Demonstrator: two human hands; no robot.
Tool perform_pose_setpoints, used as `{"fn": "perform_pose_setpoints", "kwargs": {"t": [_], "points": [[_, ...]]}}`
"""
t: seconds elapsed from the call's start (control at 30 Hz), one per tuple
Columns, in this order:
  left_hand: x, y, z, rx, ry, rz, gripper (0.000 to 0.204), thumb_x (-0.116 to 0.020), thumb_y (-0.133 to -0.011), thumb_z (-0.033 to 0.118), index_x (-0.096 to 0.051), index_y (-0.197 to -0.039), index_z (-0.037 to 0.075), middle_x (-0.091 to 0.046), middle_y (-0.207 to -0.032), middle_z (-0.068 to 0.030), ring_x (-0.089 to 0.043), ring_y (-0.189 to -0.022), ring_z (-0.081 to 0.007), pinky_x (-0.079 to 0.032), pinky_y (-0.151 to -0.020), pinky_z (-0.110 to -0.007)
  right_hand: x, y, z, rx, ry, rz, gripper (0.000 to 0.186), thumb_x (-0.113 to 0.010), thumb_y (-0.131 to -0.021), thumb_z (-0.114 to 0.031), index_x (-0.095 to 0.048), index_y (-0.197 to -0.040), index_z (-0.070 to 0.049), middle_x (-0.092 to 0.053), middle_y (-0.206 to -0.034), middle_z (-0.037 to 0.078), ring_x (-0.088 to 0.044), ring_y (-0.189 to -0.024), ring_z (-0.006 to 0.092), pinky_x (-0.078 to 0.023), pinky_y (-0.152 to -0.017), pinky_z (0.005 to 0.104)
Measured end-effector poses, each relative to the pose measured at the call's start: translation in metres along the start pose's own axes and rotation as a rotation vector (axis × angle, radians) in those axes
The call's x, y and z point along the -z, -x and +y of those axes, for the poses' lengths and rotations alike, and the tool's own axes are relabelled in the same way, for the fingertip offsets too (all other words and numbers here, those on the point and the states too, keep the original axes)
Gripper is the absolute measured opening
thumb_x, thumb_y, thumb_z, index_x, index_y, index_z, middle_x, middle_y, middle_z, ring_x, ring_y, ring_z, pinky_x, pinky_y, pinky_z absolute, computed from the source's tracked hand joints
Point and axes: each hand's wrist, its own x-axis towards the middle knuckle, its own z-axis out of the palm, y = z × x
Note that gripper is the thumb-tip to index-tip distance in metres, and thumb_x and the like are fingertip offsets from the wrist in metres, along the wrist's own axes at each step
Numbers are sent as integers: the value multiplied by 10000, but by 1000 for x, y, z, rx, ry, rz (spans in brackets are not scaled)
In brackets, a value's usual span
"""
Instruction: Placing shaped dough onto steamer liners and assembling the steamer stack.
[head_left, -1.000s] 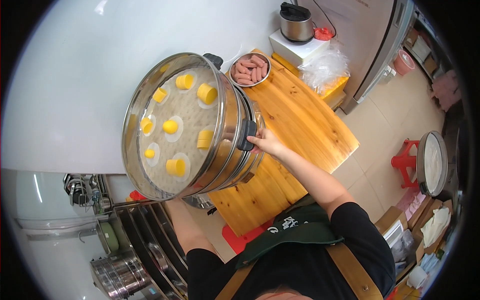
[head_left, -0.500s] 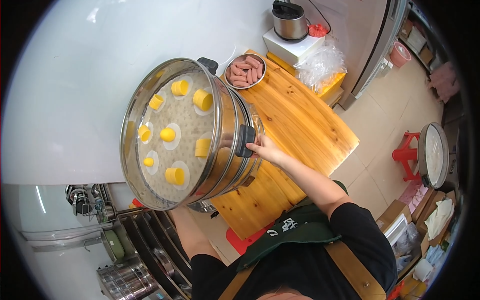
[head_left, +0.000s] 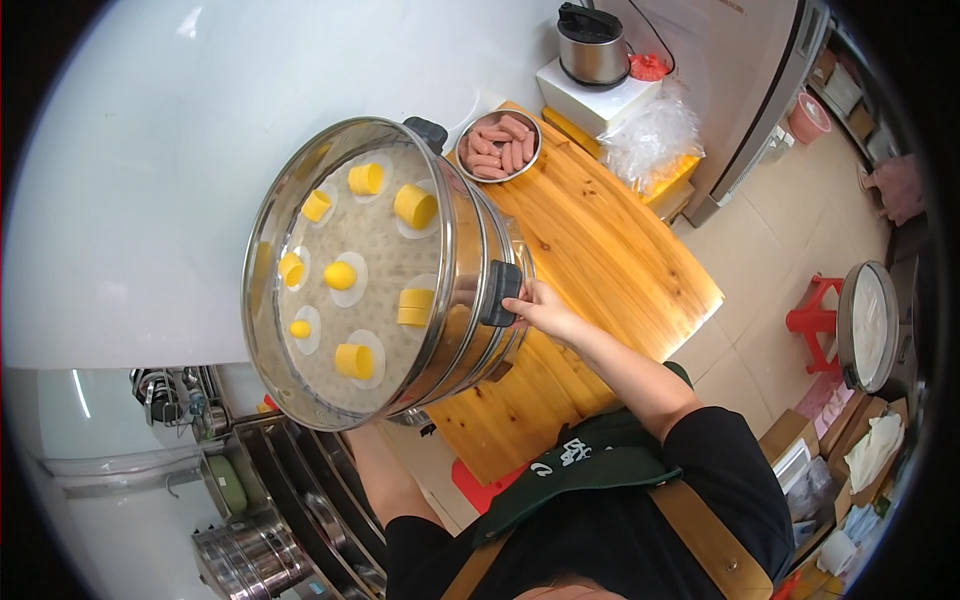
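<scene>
A large round steel steamer tier (head_left: 458, 318) with black handles sits on other tiers at the table's left end. Several yellow rolled dough pieces (head_left: 415, 206) and a rounder one (head_left: 339, 276) lie spaced out in it, each on a round white paper. My right hand (head_left: 545, 312) grips the steamer's near right black handle (head_left: 501, 293), fingers closed around it. On the other side, my left forearm (head_left: 390, 475) reaches up to the steamer's lower left rim. The steamer's wall hides my left hand's fingers.
Behind the steamer, a steel bowl of pink sausages (head_left: 500, 145) stands on the wooden table (head_left: 620, 260). An electric cooker (head_left: 592, 48) rests on a white box at the back. A tray rack (head_left: 290, 480) stands lower left, a red stool (head_left: 815, 322) at right.
The view has shifted slightly, so the steamer, table and bowl appear a little further right and lower. My right hand stays on the handle.
</scene>
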Motion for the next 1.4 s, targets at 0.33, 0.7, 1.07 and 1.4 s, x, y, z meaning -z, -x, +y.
{"fn": "perform_pose_setpoints", "kwargs": {"t": [0.33,0.7,1.07,1.4], "points": [[-3,0,-21,2,12,108,490,-403,-855,358,-313,-1204,27,-428,-1146,-103,-458,-961,-209,-421,-757,-315,3,7,-5,-36,-18,-50,218,-602,-790,-162,-427,-784,-32,-506,-755,46,-559,-688,132,-509,-589,259],[83,0,-116,255,-129,121,522,-415,-847,359,-293,-1229,25,-403,-1178,-109,-444,-994,-225,-426,-773,-336,20,15,8,-138,-51,-179,213,-629,-771,-240,-532,-824,-57,-609,-774,65,-604,-680,128,-499,-566,238],[477,217,-229,314,-107,326,555,-426,-839,359,-272,-1254,23,-377,-1211,-114,-430,-1027,-240,-431,-789,-357,63,57,37,-331,211,-413,277,-586,-789,-248,-529,-931,-18,-587,-788,85,-584,-672,148,-490,-559,262],[399,459,-286,314,-244,300,498,-505,-837,331,-414,-1129,-61,-501,-1057,-172,-519,-940,-258,-426,-796,-356,72,124,92,-478,596,-806,208,-558,-791,-180,-521,-899,-7,-586,-760,83,-575,-655,143,-480,-550,253]]}}
